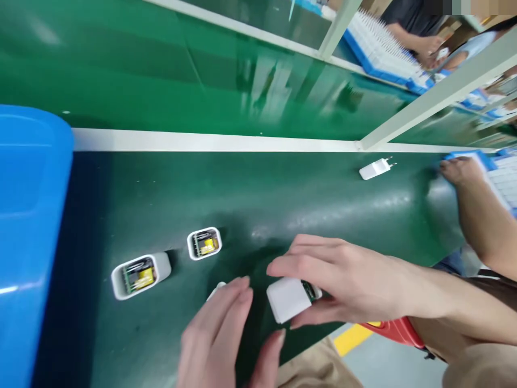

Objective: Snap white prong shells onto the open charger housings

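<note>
R hand [347, 280] pinches a white charger shell [287, 299] just above the green belt [283, 205]; L hand [226, 334] hovers loosely open beside it, w/ nothing held that we can see.

Risk as we judge it: fingertip-only grip, so the shell could slip or twist and the board peeking from its far end could unseat. Long axis runs roughly along the belt; closed end faces L hand, open end sits under R palm. Two open shells [141, 275] lie beyond L hand.

A white charger housing [287, 299] lies tilted in fingers near the belt's near edge, its circuit board showing at the right end. A small white piece [215, 291] peeks out just left of it.
</note>
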Demonstrator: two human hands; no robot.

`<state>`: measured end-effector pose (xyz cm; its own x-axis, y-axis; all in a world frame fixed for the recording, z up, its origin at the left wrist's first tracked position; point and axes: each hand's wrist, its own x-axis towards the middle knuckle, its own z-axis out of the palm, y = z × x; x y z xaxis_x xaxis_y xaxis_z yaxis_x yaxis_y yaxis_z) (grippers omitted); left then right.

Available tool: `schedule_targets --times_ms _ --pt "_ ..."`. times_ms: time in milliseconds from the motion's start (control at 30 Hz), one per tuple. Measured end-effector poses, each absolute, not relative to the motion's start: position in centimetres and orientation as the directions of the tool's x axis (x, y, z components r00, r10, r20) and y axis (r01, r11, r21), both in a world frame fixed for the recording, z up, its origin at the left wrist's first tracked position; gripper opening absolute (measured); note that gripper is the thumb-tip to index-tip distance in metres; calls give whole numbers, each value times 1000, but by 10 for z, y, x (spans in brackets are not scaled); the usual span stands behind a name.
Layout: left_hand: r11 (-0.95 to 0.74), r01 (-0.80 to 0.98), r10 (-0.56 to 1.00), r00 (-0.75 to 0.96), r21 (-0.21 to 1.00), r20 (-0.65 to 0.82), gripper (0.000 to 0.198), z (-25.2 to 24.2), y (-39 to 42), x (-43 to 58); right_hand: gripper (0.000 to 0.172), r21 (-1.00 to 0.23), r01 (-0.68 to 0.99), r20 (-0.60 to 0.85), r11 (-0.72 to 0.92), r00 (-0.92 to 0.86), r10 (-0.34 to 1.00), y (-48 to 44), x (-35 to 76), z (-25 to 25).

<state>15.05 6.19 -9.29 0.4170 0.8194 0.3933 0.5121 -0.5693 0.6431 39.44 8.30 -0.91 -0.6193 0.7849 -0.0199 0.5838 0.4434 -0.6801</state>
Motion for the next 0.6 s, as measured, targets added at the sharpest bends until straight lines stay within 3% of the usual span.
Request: schedule_targets --times_ms 100,200,333,600 --pt "-358 463 901 399 811 170 52 -87 54 155 43 -636 592 -13 495 -650 760 87 380 -2" --pt "-189 385 954 290 904 76 44 -77 55 160 42 -605 619 -19 501 -640 768 88 379 7" --pt "-154 249 946 316 956 70 28 -65 64 164 47 -738 562 -9 372 -560 828 82 391 13" --pt "-144 150 885 462 978 60 30 -81 64 181 30 -893 388 86 230 -354 931 66 411 -10"
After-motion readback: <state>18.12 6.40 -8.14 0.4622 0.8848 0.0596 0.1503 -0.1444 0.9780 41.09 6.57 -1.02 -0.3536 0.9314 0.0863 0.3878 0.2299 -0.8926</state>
